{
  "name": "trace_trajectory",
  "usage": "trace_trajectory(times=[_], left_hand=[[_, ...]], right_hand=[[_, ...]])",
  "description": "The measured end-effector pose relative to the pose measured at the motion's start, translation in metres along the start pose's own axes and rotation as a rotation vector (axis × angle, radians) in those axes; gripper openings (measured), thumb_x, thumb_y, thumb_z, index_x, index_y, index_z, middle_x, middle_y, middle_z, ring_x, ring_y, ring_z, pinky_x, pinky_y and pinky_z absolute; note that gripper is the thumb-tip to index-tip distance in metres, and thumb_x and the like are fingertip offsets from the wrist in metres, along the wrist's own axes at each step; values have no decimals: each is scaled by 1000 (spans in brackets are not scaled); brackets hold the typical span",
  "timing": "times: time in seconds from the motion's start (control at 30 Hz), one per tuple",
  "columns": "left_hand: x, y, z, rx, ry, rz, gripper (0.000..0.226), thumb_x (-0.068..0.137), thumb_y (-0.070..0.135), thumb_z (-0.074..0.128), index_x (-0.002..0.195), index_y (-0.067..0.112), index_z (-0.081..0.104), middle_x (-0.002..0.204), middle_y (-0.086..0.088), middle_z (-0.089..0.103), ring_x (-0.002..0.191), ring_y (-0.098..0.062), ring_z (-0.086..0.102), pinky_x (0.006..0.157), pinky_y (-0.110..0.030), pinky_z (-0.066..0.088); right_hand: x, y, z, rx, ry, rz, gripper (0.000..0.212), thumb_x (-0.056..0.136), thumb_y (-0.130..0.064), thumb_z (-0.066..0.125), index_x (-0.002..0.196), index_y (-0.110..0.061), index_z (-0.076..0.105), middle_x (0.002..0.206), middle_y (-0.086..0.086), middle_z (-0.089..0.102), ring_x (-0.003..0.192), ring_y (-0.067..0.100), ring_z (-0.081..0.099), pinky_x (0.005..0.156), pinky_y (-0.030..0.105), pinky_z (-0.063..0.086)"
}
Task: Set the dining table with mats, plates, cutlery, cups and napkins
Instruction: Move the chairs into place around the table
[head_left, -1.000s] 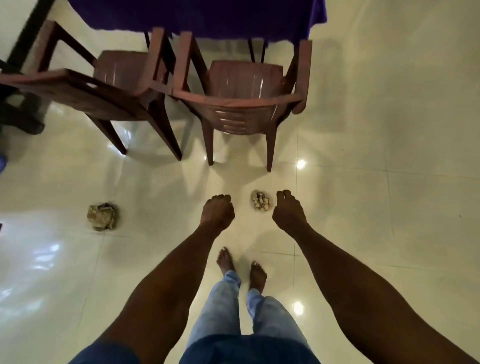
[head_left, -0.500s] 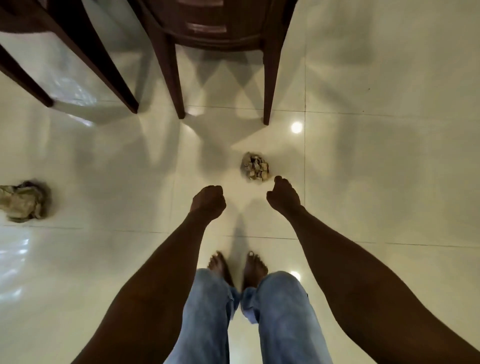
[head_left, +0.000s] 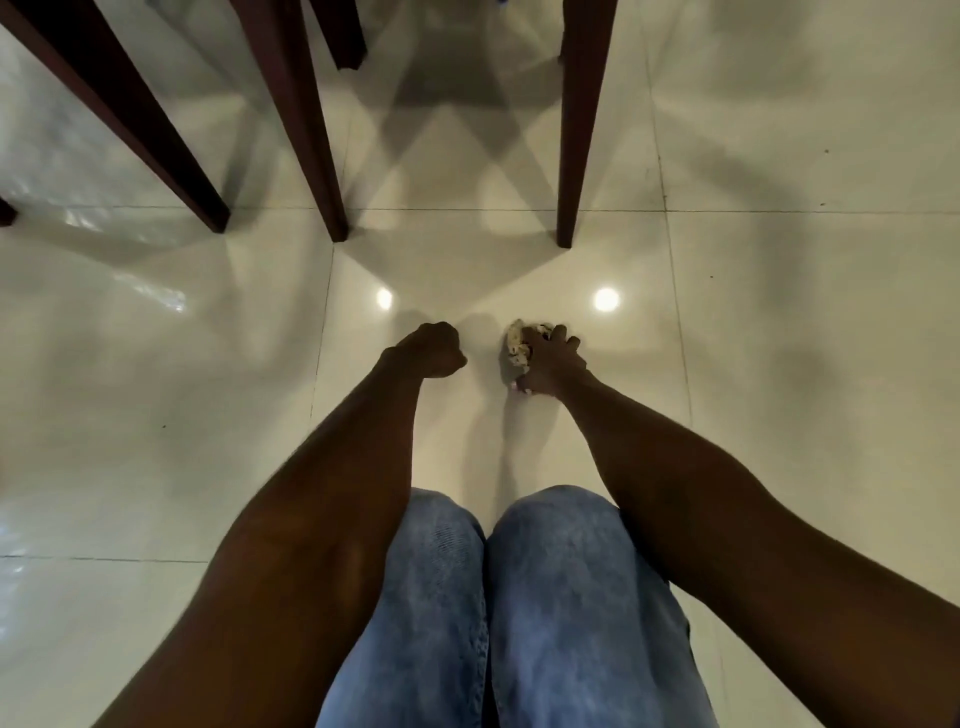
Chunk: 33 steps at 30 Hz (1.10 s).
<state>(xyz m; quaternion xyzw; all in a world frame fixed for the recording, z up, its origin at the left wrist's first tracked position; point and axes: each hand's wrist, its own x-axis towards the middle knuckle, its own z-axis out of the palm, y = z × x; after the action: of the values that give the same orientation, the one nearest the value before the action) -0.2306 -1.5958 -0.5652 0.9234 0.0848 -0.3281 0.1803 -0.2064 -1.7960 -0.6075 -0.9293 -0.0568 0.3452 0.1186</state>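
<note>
A small crumpled, patterned wad (head_left: 517, 340), perhaps a napkin, lies on the glossy tiled floor in front of my knees. My right hand (head_left: 548, 364) reaches down onto it, fingers curled over its top and right side, so most of the wad is hidden. My left hand (head_left: 431, 351) hovers just left of it, curled into a fist with nothing in it. No table, mats, plates, cutlery or cups are in view.
Dark brown chair legs (head_left: 306, 156) (head_left: 579, 130) stand on the pale tiled floor (head_left: 779, 312) just beyond my hands, with another leg (head_left: 130, 124) further left. My knees in blue jeans (head_left: 493, 597) fill the bottom centre.
I have bent down much closer to the floor. My right hand dropped onto the crumpled wad and closed over it. The second wad at the left has left the view.
</note>
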Motion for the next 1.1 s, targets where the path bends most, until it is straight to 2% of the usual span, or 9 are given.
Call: trace_trajectory(times=[0.2,0.3,0.4,0.53,0.67,0.77,0.9,1.0,1.1], left_hand=[[-39,5,-10,-66,157,-98,33,91,21,54,122,11,61,125,-11,60,114,-33,59,88,-34,47],[-107,23,-34,-105,199,-113,33,93,19,51,124,12,60,128,-10,60,115,-31,59,91,-36,47],[-197,30,-83,-179,193,-197,29,89,16,48,114,13,62,120,-10,63,107,-32,61,85,-34,48],[-320,27,-162,-273,204,-307,20,86,13,47,98,9,62,107,-13,65,94,-34,62,72,-31,44],[-448,21,-243,-389,262,-427,22,83,8,43,93,7,62,102,-16,66,90,-37,62,71,-32,44],[-539,8,-287,-485,336,-528,25,85,11,45,97,9,66,104,-15,67,93,-37,64,75,-33,48],[-637,-23,-315,-568,406,-633,27,87,13,47,103,9,69,108,-17,67,100,-38,63,82,-37,52],[-687,-56,-321,-611,445,-703,27,87,14,47,102,9,69,107,-15,68,99,-36,64,79,-36,51],[-720,-103,-317,-618,487,-723,25,88,15,47,99,10,68,103,-15,70,95,-36,65,74,-35,51]], right_hand=[[-24,-20,-29,-90,127,-59,67,77,-28,74,136,-23,42,132,14,33,118,37,38,86,46,45],[-77,-50,-66,-71,119,-86,63,78,-25,71,134,-24,43,131,13,33,116,36,38,82,44,44],[-155,-95,-116,-33,112,-129,62,78,-25,68,134,-25,43,130,11,34,116,36,37,81,45,46],[-264,-163,-186,-19,106,-194,63,77,-26,67,135,-27,43,130,10,35,115,36,37,82,45,48],[-373,-240,-258,-67,61,-258,70,77,-26,66,141,-29,37,134,9,33,119,37,36,85,45,49],[-450,-303,-296,-63,40,-313,89,77,-28,71,150,-23,21,136,12,35,120,38,37,86,45,47],[-530,-383,-319,-36,13,-413,90,68,-25,74,138,-9,21,129,14,42,116,36,41,79,38,43],[-568,-436,-311,-75,-30,-507,78,65,-26,77,127,-10,34,125,13,43,115,35,43,81,39,48],[-592,-490,-279,-100,-17,-603,76,63,-27,77,130,-16,40,123,12,38,112,34,45,84,38,50]])
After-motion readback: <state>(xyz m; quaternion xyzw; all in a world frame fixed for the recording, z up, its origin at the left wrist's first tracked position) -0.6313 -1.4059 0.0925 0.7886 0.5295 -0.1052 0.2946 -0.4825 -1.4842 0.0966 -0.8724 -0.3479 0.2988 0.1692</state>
